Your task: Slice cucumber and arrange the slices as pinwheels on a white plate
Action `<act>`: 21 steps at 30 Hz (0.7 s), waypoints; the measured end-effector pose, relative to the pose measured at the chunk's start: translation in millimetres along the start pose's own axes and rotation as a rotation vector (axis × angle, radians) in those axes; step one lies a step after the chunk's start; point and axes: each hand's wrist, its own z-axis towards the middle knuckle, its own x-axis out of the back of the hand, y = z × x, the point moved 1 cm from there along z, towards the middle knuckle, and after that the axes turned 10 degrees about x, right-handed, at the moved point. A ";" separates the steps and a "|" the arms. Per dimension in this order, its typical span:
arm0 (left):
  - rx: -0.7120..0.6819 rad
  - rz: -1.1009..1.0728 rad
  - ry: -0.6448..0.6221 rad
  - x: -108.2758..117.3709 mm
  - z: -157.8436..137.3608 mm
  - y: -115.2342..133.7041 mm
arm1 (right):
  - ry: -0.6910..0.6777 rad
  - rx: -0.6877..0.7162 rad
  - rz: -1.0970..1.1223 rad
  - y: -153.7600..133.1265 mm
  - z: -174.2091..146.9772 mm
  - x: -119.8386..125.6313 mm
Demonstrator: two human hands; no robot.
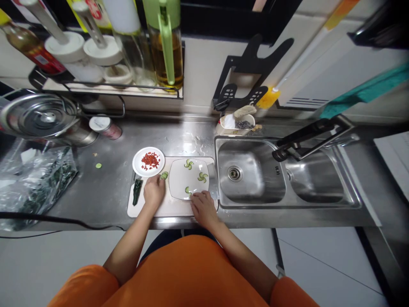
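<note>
On a white cutting board (179, 209) lies a squarish white plate (194, 170). Thin green-edged cucumber slices form two small pinwheels, one at the top (188, 164) and one at the right (202, 177). A third, smaller group of slices (188, 191) sits near the plate's lower edge. There my right hand (204, 209) has its fingers bent together, pinching at a slice. Left of the plate, my left hand (154, 194) is closed, with a few cucumber slices (164, 175) at its fingertips. Beside it lies a dark green piece of cucumber (137, 192).
A round white plate of red bits (149, 162) overlaps the board's upper left. To the right is a double sink (252, 170) with a black faucet (297, 140). A pot (44, 117), a small can (106, 127) and a plastic bag of greens (38, 183) stand left. Bottles line a shelf (121, 90).
</note>
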 end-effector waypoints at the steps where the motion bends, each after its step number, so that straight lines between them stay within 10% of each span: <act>1: 0.011 0.013 0.004 -1.6 0.0 0.7 | -0.004 -0.001 0.000 -0.8 -0.1 0.3; 21: 0.174 -0.177 -0.068 4.7 3.5 -2.2 | -0.005 -0.016 0.008 5.2 1.2 -0.4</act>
